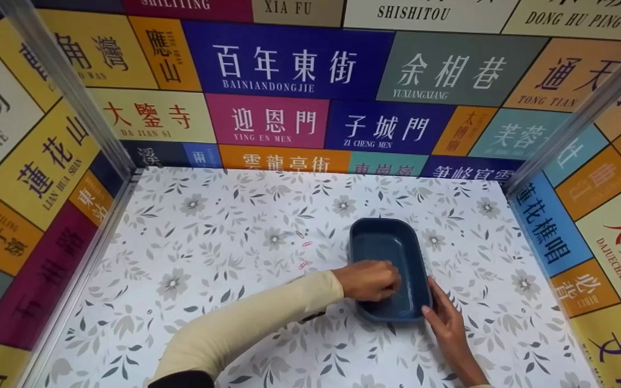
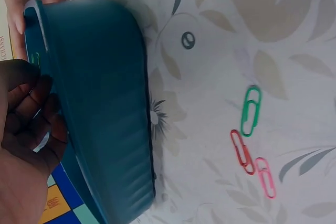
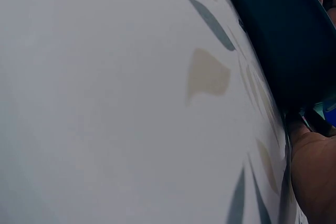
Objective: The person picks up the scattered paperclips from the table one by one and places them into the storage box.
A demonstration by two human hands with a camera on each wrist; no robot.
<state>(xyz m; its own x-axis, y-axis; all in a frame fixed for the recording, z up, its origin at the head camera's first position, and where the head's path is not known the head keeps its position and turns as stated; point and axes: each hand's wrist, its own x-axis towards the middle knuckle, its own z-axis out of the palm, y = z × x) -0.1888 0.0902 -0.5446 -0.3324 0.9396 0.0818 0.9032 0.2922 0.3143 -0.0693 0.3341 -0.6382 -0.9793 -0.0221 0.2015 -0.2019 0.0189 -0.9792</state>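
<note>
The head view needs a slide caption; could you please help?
Left hand over blue tray, right hand touching it, paper clips nearby.

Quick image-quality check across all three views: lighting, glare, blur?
Head: bright overall, faint sheen inside the blue container, paper clips small and soft; left wrist: left hand shaded, green paper clip fairly crisp; right wrist: dim, container side nearly black, lower leaf prints blurred.

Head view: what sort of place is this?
Probably a recording booth: multicoloured rectangular lettered panels on three sides, pale straight corner posts, and a white floral-patterned work surface between.
</note>
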